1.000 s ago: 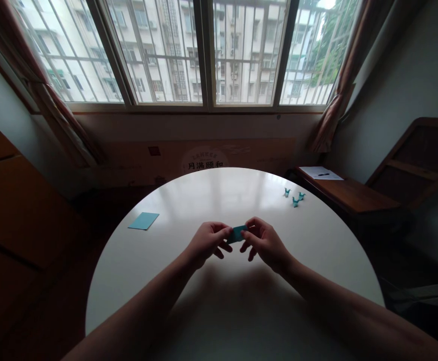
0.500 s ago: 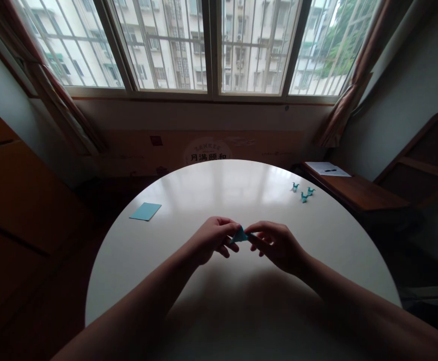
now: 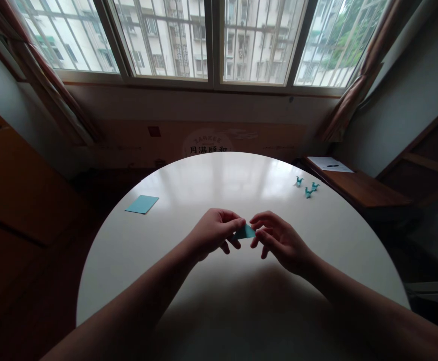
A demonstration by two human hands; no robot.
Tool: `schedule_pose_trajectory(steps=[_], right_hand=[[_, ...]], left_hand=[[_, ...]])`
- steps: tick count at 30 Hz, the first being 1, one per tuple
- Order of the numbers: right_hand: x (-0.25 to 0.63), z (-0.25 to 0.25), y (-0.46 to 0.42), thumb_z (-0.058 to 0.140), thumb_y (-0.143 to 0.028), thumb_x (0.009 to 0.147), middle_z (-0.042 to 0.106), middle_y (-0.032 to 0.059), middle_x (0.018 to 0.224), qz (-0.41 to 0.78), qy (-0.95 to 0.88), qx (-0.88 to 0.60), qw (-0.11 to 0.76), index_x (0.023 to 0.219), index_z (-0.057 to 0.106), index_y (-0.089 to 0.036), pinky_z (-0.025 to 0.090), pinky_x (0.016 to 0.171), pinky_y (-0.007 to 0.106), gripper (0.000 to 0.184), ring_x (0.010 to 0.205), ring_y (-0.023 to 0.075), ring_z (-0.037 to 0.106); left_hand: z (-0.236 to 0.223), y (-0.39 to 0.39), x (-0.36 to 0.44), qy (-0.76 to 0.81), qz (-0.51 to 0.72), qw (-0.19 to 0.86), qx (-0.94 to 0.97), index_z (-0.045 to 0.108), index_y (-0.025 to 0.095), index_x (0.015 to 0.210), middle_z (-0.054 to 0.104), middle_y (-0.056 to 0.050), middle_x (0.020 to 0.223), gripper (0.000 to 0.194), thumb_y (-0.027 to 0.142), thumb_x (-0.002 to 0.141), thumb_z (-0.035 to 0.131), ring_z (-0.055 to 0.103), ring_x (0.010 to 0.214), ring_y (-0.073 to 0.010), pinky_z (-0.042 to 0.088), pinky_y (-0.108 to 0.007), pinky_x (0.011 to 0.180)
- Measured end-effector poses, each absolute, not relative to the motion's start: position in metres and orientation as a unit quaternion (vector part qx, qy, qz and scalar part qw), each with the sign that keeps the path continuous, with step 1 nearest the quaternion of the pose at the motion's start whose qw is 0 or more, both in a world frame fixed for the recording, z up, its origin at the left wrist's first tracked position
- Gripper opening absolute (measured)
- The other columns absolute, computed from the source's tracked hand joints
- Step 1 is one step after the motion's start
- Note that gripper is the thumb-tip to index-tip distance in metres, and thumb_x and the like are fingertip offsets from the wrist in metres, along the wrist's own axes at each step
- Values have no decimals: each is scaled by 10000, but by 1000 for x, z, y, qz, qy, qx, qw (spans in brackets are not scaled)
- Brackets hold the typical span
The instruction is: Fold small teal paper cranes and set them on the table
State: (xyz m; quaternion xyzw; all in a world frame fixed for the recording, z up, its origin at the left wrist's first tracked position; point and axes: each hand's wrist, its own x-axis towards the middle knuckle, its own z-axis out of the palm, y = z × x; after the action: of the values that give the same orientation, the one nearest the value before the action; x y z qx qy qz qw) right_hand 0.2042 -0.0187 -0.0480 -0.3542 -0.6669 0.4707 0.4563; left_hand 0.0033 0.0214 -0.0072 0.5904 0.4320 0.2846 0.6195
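A small folded piece of teal paper (image 3: pixel 246 231) is held just above the round white table (image 3: pixel 166 250), near its middle. My left hand (image 3: pixel 213 233) pinches its left end between thumb and fingertips. My right hand (image 3: pixel 279 239) pinches its right end, fingers curled. Both forearms reach in from the bottom of the view.
A flat teal paper stack (image 3: pixel 142 203) lies on the table's left side. Three small teal folded paper figures (image 3: pixel 306 186) stand at the far right. A wooden side table (image 3: pixel 358 185) with a sheet and a pen sits to the right. A barred window is beyond.
The paper between my fingers has gone from a flat rectangle to a smaller, pointed folded shape. Both hands stayed together over the table's middle; the camera tilted slightly down.
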Motion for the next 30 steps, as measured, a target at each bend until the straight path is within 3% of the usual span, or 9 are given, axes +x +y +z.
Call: schedule_pose_trajectory(steps=[3, 7, 15, 30], right_hand=[[200, -47, -20, 681, -443, 919, 681, 33, 867, 532, -609, -368, 460, 1057, 536, -219, 539, 431, 213, 301, 722, 195, 712], [198, -44, -21, 724, -380, 894, 720, 45, 830, 561, -580, -369, 461, 1030, 575, -195, 547, 411, 209, 273, 710, 204, 725], [198, -48, -21, 764, -311, 863, 727, 35, 813, 540, -576, -371, 488, 991, 651, -185, 573, 414, 225, 212, 668, 191, 726], [198, -43, -25, 748, -294, 869, 720, 16, 789, 517, -574, -377, 511, 975, 637, -196, 579, 422, 231, 182, 644, 186, 730]], left_hand=[[-6, 19, 4, 418, 292, 589, 627, 716, 110, 805, 680, -49, 630, 203, 303, 837, 664, 663, 515, -159, 448, -178, 343], [-6, 18, 4, 412, 288, 571, 648, 720, 110, 815, 692, -57, 630, 199, 291, 848, 646, 669, 525, -166, 461, -181, 347], [-5, 20, 4, 416, 276, 582, 642, 729, 111, 815, 698, -66, 626, 207, 297, 850, 645, 684, 553, -184, 472, -193, 368], [-2, 22, 2, 416, 290, 639, 578, 729, 119, 808, 713, -78, 706, 235, 351, 774, 731, 680, 580, -181, 482, -193, 392]])
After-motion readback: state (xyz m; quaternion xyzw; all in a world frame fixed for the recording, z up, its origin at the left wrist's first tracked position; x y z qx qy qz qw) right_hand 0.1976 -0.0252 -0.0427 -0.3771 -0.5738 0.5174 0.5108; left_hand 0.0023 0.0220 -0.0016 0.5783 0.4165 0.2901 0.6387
